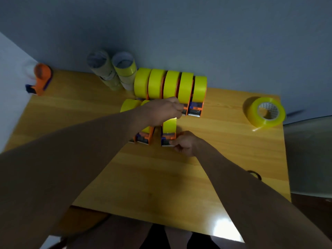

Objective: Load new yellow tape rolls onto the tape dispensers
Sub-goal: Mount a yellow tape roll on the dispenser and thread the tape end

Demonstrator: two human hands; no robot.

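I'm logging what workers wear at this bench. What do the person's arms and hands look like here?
Both forearms are bare, with no sleeves in view. The left hand and right hand wear no gloves, and no rings, watch or wristband can be made out in the dim light.

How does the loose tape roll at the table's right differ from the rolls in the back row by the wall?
The loose tape roll lies alone, nearly flat on the table, its core facing up; the back-row rolls stand on edge, side by side. The loose roll sits bare, while the back-row rolls are mounted in orange dispensers. The loose roll looks glossy and translucent; the back-row rolls look matte, opaque. Both are yellow.
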